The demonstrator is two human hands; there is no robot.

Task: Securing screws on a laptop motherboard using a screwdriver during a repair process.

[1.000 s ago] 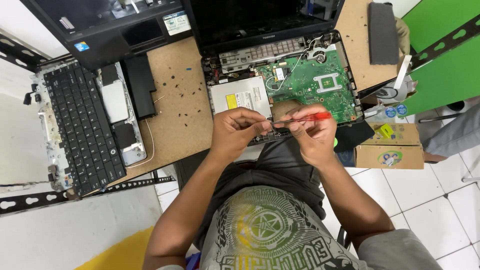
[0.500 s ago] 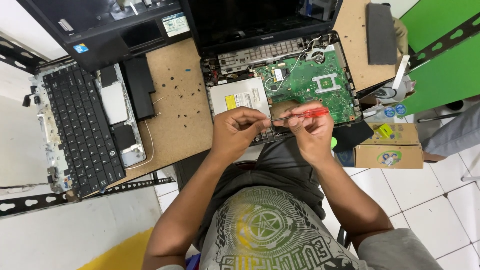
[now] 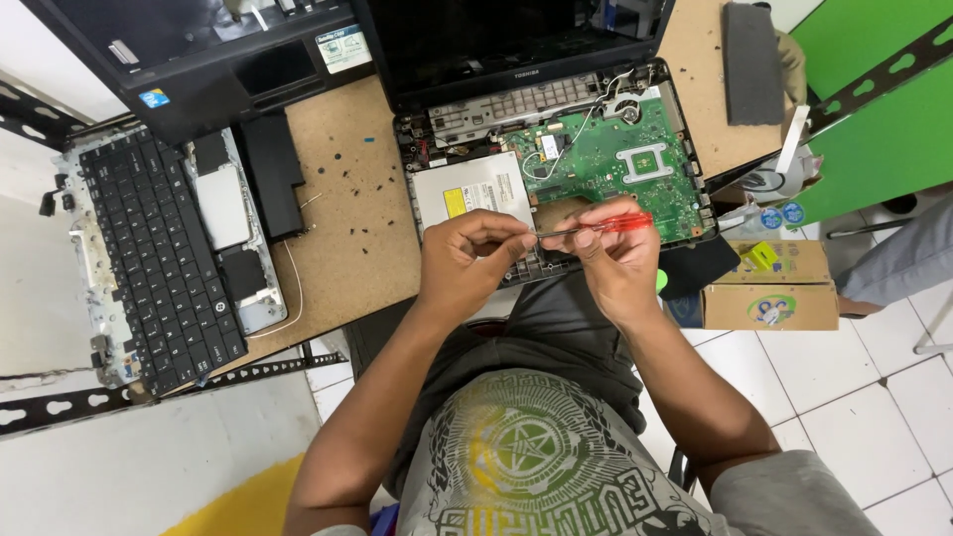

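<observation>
**Two hands working a red screwdriver over an opened laptop**

I am looking down from the head camera at a brown workbench. An opened laptop is lying at the middle of it, its cover off, and I am using it as my landmark.

The right hand is hovering over the laptop's near edge, fingers curled and pressed together around the handle of a red screwdriver. The screwdriver is lying almost level, its metal shaft pointing left. The left hand is sitting just beside it, also over the near edge, with thumb and forefinger pinching at the tip of the shaft. I cannot tell whether anything small is caught between those fingertips.

Inside the laptop, a green circuit board is showing on the right half, and a silver disc drive is sitting to its left, just beyond the left hand.

Left of the laptop, small dark screws are lying scattered on the bench. Farther left, a detached keyboard panel is resting at the bench's edge. Behind it, another dark laptop is standing. Right of the opened laptop, a cardboard box is sitting beside the bench.
</observation>
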